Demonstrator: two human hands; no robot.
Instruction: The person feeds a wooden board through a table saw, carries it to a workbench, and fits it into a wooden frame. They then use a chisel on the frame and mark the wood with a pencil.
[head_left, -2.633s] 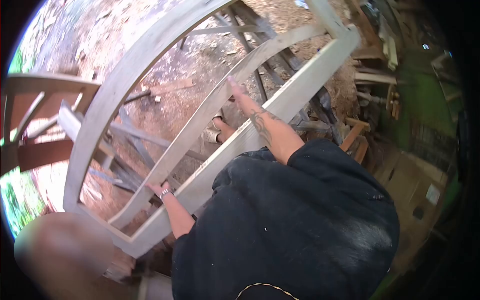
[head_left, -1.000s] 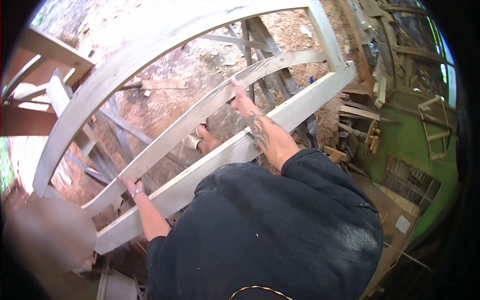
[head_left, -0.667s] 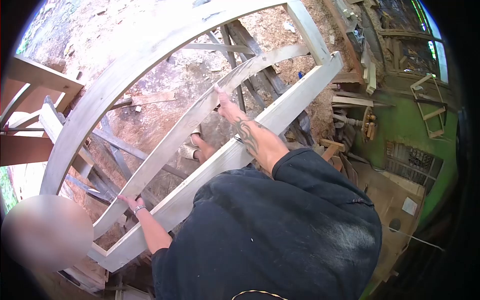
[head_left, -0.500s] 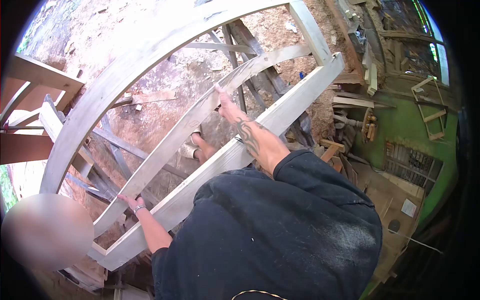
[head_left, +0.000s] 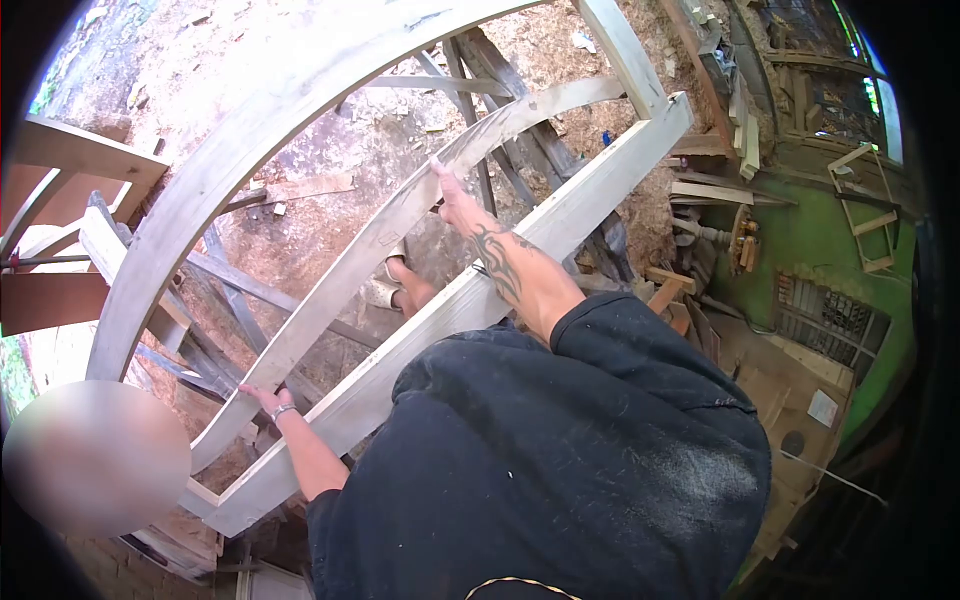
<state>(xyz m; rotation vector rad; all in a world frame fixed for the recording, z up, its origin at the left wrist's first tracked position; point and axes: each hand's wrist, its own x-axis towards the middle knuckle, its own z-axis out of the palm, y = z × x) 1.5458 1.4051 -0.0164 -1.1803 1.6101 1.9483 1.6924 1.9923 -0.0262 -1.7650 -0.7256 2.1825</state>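
Note:
A thin curved wooden slat [head_left: 350, 255] runs diagonally inside a large arched wooden frame. My left hand [head_left: 265, 400] closes around the slat near its lower-left end, thumb on the upper face and the other fingers mostly hidden beneath. Farther up, my right hand [head_left: 455, 195] grips the slat's near edge around its middle, its fingertips partly hidden under it. The frame has a wide outer arch [head_left: 190, 205], a short end piece [head_left: 625, 60] and a thick straight bottom rail [head_left: 470, 285]. That rail passes under my forearms, close to my body.
Wooden trestle legs [head_left: 240, 285] stand below the frame on sawdust-strewn ground [head_left: 300, 150]. A brown panelled piece [head_left: 50, 300] is at the left. Scrap boards [head_left: 745, 145] pile up at the right, near a green wall [head_left: 800, 240]. A blurred round patch covers the lower left.
Both hands stay on the curved slat in nearly the same places. The whole view has shifted slightly; the slat's position in the frame looks about the same.

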